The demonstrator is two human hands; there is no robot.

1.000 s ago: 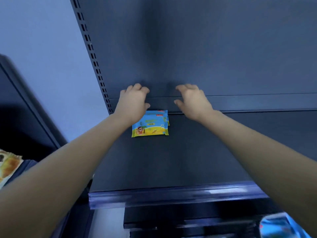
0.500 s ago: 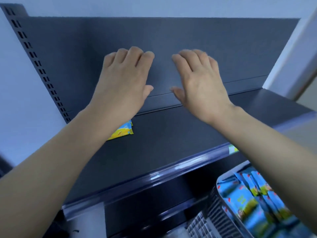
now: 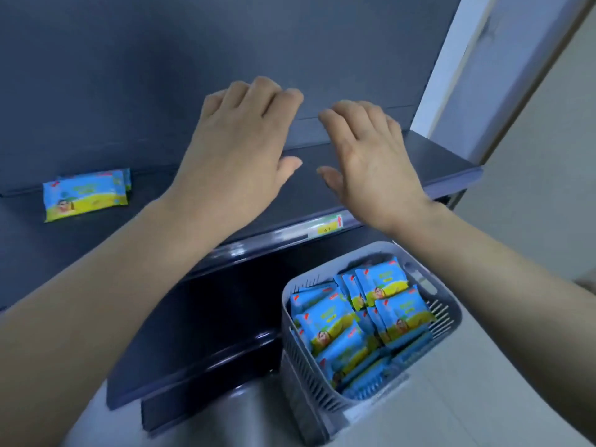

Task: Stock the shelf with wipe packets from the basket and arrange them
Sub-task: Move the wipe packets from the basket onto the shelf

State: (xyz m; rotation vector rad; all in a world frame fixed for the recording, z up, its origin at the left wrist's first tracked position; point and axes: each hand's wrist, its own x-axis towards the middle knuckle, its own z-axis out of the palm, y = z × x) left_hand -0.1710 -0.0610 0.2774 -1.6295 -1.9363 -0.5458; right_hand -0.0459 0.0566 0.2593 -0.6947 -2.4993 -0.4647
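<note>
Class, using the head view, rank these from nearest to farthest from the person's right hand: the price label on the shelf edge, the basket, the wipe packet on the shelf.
From the right hand:
1. Price label, just below it on the shelf edge.
2. Basket, lower down on the floor.
3. Wipe packet, far left on the shelf.

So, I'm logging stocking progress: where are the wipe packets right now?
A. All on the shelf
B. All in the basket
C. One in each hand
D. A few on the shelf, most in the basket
D: a small stack of wipe packets lies on the shelf, the basket is full, and the left hand and right hand are empty.
</note>
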